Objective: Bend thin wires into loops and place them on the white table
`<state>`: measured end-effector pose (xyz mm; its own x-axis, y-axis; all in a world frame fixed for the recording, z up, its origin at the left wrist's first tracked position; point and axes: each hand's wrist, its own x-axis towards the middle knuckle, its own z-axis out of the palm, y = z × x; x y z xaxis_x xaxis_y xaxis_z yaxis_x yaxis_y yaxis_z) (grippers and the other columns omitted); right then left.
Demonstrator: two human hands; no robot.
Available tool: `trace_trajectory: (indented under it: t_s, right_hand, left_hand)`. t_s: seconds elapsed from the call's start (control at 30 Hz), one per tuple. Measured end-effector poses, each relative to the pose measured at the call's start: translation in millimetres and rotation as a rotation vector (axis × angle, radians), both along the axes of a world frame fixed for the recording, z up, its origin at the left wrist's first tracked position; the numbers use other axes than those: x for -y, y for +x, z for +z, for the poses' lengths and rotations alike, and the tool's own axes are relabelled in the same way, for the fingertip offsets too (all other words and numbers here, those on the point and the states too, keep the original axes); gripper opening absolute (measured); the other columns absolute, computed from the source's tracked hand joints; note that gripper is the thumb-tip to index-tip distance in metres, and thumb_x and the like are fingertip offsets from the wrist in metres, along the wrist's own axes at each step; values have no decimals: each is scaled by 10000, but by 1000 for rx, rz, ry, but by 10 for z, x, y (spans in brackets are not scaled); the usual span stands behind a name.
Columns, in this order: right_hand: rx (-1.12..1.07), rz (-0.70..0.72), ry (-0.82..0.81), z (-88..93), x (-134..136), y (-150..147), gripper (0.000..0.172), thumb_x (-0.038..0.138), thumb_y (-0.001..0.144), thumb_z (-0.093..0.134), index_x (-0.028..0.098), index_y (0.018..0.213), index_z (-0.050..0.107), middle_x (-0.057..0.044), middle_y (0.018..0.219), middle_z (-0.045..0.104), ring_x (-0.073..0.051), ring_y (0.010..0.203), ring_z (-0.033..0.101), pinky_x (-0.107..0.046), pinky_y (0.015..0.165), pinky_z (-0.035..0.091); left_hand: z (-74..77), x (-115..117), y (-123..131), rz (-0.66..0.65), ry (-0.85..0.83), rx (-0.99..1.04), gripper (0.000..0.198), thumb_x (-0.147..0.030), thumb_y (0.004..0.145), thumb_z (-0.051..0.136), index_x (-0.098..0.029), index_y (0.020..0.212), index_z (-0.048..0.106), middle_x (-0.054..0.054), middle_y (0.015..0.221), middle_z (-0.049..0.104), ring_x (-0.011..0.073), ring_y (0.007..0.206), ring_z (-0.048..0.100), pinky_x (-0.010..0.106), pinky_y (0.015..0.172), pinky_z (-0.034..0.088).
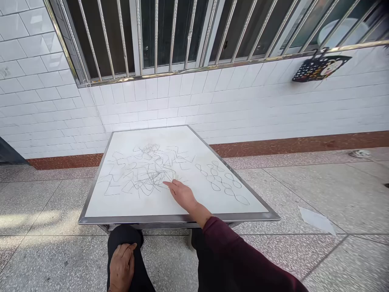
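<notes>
Loosely open left hand (pixel 122 261); right hand (pixel 184 196), grip unclear, seemingly picking among thin dark bent wires (pixel 156 177), likely needs fine pinching next.

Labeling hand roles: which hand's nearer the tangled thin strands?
Right. The right hand is at the near right edge of the tangled thin strands; the left hand rests on the left thigh, off the table.

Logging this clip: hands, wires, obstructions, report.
Right hand at tangled wires, grip unclear. Left hand resting on leg. Looped wires apart, farther right. No obstruction seen.
</notes>
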<state>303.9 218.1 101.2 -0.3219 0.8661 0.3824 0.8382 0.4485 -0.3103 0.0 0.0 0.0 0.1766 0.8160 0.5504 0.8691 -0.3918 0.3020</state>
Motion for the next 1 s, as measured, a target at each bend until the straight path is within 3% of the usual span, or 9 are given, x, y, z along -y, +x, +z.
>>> trace_trajectory:
  t_s: [0.17,0.33,0.5,0.73,1.0]
  right_hand:
    - [0,52,14,-148,66,-29,435,48,895,474,291,1145,735,-65,828,629,-209,847,579,-258,629,482]
    - [-119,27,30,-220,73,-60,389,132,929,460,316,1098,758,-53,745,580,-212,801,562,-268,615,484]
    - [-321,0,40,-104,107,-116,355,293,970,431,299,1105,759,-43,719,529,-198,741,534,-280,619,485]
    - [-632,-15,-24,153,354,-178,378,434,949,490,266,1211,705,-31,765,515,-195,721,521,-327,695,504]
    - [-816,-82,-219,25,179,-263,374,537,799,621,266,1006,775,8,706,519,-164,640,501,-322,657,477]
  left_hand:
    - [14,23,-16,6,-6,9,330,-110,956,404,-208,1105,681,74,917,723,189,793,683,334,741,563]
    - [56,19,-13,9,1,14,337,-108,953,400,-205,1095,689,79,906,725,191,786,688,332,731,571]
    - [72,0,-9,-1,23,25,340,-93,947,398,-202,1074,694,75,895,727,185,771,690,321,718,574]
    - [103,-13,-15,28,-7,59,330,-121,955,406,-212,1068,702,73,907,729,200,802,697,347,746,579]
    - [245,-63,97,23,-36,136,311,-147,963,412,-204,1081,694,75,926,733,193,836,706,339,764,589]
